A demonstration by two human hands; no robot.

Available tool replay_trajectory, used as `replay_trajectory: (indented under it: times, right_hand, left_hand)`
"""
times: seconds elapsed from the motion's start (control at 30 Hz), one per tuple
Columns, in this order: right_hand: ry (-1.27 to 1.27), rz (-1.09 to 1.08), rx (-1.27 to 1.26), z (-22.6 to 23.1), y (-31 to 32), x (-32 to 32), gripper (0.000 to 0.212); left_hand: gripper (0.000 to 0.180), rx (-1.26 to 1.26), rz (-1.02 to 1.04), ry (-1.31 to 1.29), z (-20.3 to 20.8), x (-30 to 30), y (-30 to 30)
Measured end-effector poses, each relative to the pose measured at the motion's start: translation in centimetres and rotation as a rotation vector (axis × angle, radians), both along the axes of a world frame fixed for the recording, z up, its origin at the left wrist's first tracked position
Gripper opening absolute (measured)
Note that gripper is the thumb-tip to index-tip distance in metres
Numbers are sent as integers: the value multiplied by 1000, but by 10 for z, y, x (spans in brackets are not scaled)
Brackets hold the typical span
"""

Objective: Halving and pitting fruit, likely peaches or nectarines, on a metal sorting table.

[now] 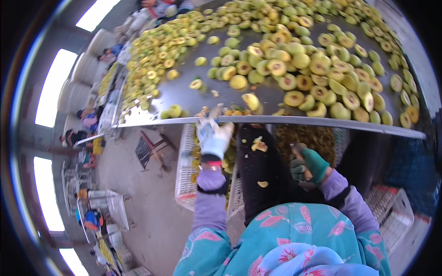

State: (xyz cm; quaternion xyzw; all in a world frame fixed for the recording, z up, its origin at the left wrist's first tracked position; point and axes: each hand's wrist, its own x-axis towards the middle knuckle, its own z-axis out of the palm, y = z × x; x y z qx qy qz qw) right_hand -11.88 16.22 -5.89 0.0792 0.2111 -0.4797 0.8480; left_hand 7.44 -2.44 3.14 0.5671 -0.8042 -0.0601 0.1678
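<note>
My left hand (214, 137), in a white glove, reaches over the near edge of a metal table (184, 94). Its fingers look stretched out and apart, though slightly blurred, close to small fruit scraps (235, 112). A cut fruit piece (251, 101) lies just to the right of them. Over my lap, my right hand (314, 165) wears a green glove and is closed around a small brownish tool (297, 152), whose working end I cannot make out. Halved yellow-green fruits (322, 66) with brown centres are heaped on the table.
White plastic crates (186, 177) stand below the table, one with fruit pieces. Brown scraps (306, 138) fill a container between my knees. Peel bits (259, 144) lie on my dark trousers. A small stool (152, 149) is at left; other people (90, 120) sit farther off.
</note>
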Motion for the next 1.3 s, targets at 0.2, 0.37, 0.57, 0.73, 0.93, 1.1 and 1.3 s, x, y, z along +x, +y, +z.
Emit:
replay_trajectory:
  times: [0.2,0.37,0.57,0.73,0.93,1.1,1.3]
  right_hand:
    - [731,-40,-21,54,-23,16,38]
    - [1676,-524,-425,52,-52,22,37]
    - [1958,-478,-442,53,-59,16,34]
    - [1989,-525,-403,54,-51,15,34]
    - [2056,-451,-558,51,-45,10,33]
    - [2107,-288,-598,49,-42,4,36]
    - [2055,-331,-529,49,-41,11,37]
  left_hand:
    - [48,335,-451,-65,-20,-63,-79]
    - [38,961,-457,1136,-8,-69,-21]
    - [39,740,-554,1181,-23,-84,26]
    - [46,972,-440,1344,-23,-91,33]
    - [54,1018,-401,1324,-23,-92,34]
    - [48,1177,-295,1526,-33,-95,39]
    - [41,1157,-264,1509,-30,-92,45]
